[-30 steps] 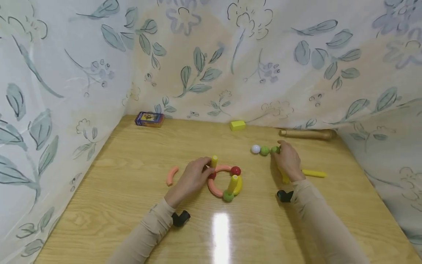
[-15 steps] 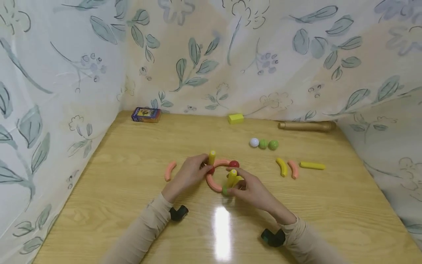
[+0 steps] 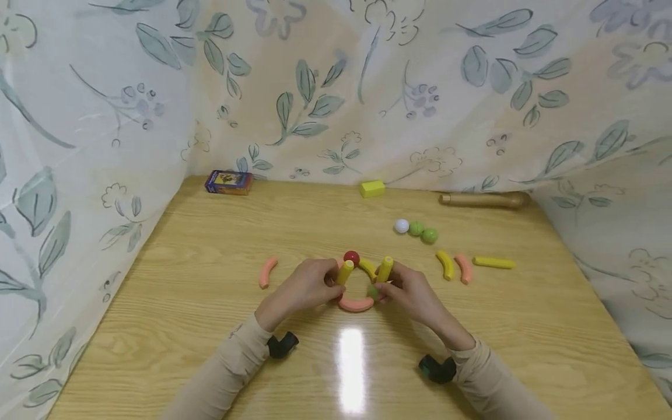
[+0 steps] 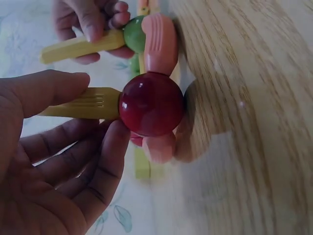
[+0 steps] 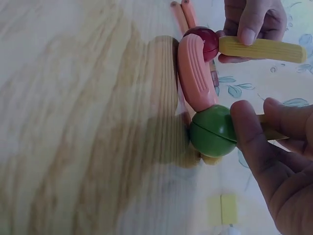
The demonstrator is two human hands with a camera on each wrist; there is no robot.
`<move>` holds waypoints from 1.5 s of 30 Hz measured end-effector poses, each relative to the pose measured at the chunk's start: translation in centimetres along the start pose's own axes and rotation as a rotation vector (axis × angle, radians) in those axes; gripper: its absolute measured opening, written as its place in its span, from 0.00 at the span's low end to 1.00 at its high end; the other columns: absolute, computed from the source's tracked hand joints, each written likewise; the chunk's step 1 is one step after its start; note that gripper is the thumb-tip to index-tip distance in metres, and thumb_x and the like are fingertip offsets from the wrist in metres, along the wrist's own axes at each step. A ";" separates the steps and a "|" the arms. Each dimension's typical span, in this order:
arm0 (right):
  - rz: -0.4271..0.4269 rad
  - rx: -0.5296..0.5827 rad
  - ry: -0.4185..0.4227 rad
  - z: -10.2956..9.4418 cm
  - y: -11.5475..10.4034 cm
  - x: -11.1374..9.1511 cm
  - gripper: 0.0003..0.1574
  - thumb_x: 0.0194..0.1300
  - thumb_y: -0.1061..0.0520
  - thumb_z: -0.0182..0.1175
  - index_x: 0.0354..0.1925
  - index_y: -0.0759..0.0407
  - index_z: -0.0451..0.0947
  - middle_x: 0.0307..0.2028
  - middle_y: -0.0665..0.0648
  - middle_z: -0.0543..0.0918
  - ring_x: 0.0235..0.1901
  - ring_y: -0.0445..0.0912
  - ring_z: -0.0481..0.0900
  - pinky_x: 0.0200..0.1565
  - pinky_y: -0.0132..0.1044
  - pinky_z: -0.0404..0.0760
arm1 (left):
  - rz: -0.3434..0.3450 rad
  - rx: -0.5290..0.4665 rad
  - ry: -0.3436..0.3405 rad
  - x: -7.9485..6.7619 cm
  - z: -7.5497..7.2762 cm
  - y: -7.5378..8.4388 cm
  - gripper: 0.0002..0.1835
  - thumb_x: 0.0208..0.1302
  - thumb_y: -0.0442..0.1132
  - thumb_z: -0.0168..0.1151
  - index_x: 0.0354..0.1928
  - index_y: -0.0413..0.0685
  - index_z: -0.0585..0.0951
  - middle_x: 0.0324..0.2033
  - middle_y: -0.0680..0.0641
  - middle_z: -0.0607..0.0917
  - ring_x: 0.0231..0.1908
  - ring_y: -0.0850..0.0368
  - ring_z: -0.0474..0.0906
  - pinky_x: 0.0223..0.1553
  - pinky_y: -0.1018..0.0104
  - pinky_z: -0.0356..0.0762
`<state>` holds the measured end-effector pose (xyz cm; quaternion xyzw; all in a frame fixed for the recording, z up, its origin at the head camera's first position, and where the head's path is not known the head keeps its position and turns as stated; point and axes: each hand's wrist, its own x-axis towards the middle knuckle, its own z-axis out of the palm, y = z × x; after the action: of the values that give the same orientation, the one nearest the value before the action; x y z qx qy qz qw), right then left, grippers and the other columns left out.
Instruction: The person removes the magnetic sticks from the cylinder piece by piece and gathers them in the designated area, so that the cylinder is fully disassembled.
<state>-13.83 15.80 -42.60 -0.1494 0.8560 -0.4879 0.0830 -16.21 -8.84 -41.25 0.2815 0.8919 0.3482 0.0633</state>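
Observation:
A ring of curved pink and yellow sticks and balls lies on the table; a red ball (image 3: 352, 257) is at its back. A pink curved stick (image 3: 356, 304) forms its front, running from the green ball (image 5: 213, 130) to another red ball (image 4: 152, 104). Two straight yellow sticks rise from these front balls. My left hand (image 3: 312, 284) pinches the left yellow stick (image 3: 345, 272) between thumb and fingers, a fingertip at the red ball. With my right hand (image 3: 412, 290) I grip the right yellow stick (image 3: 385, 269) low, fingertips right at the green ball.
Right of the ring lie a yellow curved stick (image 3: 445, 265), a pink one (image 3: 464, 269) and a straight yellow stick (image 3: 493, 262). Behind are a white ball (image 3: 401, 226) and green balls (image 3: 430, 235). A card box (image 3: 228, 182), yellow block (image 3: 372, 188) and wooden stick (image 3: 483, 200) line the back.
My right hand has come from the loose green balls to the ring and taken hold of its yellow stick. The ring has turned counterclockwise, its green ball now at the right.

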 end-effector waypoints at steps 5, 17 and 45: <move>-0.060 -0.053 0.012 0.1 0.1 0.0 0.08 0.67 0.62 0.59 0.42 0.66 0.74 0.36 0.66 0.86 0.30 0.44 0.85 0.32 0.36 0.85 | 0.035 0.022 0.034 -0.1 0.3 -0.1 0.07 0.56 0.37 0.68 0.28 0.47 0.77 0.23 0.53 0.79 0.26 0.64 0.70 0.28 0.75 0.69; -0.078 -0.130 0.070 0.1 0.0 -0.3 0.06 0.69 0.63 0.57 0.43 0.64 0.72 0.35 0.66 0.87 0.30 0.46 0.86 0.32 0.34 0.85 | 0.004 0.005 0.074 -0.5 0.7 -0.2 0.07 0.59 0.39 0.70 0.33 0.48 0.79 0.29 0.50 0.86 0.31 0.62 0.80 0.33 0.72 0.75; -0.004 -1.036 0.294 -16.0 10.2 -4.7 0.11 0.51 0.71 0.67 0.36 0.71 0.78 0.27 0.68 0.76 0.21 0.56 0.75 0.23 0.53 0.75 | -0.034 -0.037 -0.001 -0.4 -0.3 -0.7 0.07 0.61 0.40 0.68 0.35 0.49 0.79 0.30 0.52 0.85 0.31 0.64 0.78 0.34 0.70 0.77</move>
<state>-15.83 35.23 -43.22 -0.1025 0.9869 -0.0176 -0.1230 -16.30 -9.66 -41.53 0.2650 0.8900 0.3635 0.0748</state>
